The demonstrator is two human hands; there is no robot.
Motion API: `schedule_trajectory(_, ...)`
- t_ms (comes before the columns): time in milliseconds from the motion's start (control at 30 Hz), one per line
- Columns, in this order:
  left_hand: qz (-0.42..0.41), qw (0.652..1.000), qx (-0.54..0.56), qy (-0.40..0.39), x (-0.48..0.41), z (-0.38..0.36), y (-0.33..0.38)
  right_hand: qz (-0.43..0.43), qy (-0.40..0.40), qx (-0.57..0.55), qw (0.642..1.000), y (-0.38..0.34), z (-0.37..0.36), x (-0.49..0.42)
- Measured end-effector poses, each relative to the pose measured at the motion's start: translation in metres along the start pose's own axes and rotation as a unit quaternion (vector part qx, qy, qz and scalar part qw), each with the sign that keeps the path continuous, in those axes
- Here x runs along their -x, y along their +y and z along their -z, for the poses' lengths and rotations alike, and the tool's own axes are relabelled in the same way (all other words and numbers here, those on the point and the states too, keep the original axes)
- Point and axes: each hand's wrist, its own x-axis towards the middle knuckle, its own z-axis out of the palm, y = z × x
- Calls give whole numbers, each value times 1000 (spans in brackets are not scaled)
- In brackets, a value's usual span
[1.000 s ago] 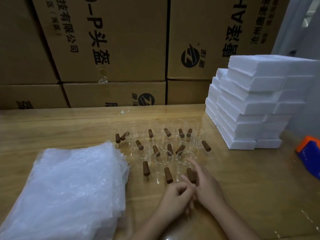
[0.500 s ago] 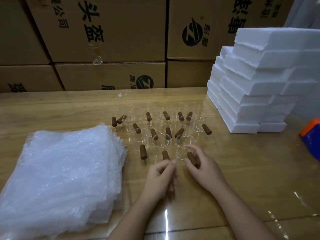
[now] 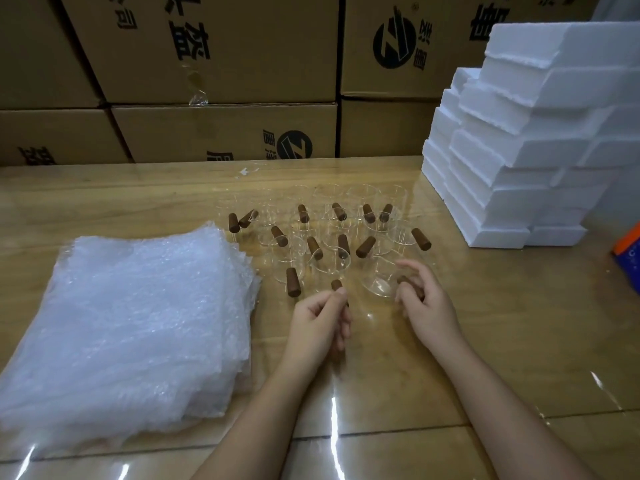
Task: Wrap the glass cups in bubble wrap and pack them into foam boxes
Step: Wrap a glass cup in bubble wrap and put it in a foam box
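Note:
Several clear glass cups [image 3: 332, 237] with brown wooden handles stand grouped mid-table. My left hand [image 3: 318, 323] pinches the brown handle [image 3: 336, 285] of a front cup between thumb and forefinger. My right hand [image 3: 427, 303] curls its fingers around the handle [image 3: 403, 281] of the front right cup [image 3: 379, 282]. Both cups still stand on the table. A thick stack of bubble wrap sheets [image 3: 138, 323] lies at the left. White foam boxes [image 3: 519, 150] are piled at the back right.
Large cardboard boxes [image 3: 221, 46] wall off the far side of the wooden table [image 3: 519, 323]. An orange and blue object [image 3: 628, 251] lies at the right edge. A scrap of clear plastic [image 3: 247, 170] lies behind the cups.
My hands were touching each other and have parted. The left has moved to a front cup's handle, while the right stays at the front right cup. The view has tilted downward.

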Motion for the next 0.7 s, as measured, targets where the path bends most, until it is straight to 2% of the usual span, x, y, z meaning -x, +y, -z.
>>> schedule_trajectory(200, -33, 999, 15, 32, -4, 0, 0, 14, 24, -165, 986, -19, 1, 2)
schedule_trajectory(267, -51, 997, 36, 52, -3, -4, 1, 4, -4, -216, 976, -26, 1, 3)
schedule_trajectory(400, -39, 997, 56, 42, -4, -7, 1, 0, -77, -286, 955, -33, -4, 6)
schedule_trajectory(567, -54, 994, 91, -16, -4, -5, 2, 29, -112, -247, 962, -35, -8, 10)
schedule_trajectory(700, -17, 993, 112, 13, -8, -6, 4, 80, -105, -153, 979, -42, -13, 12)
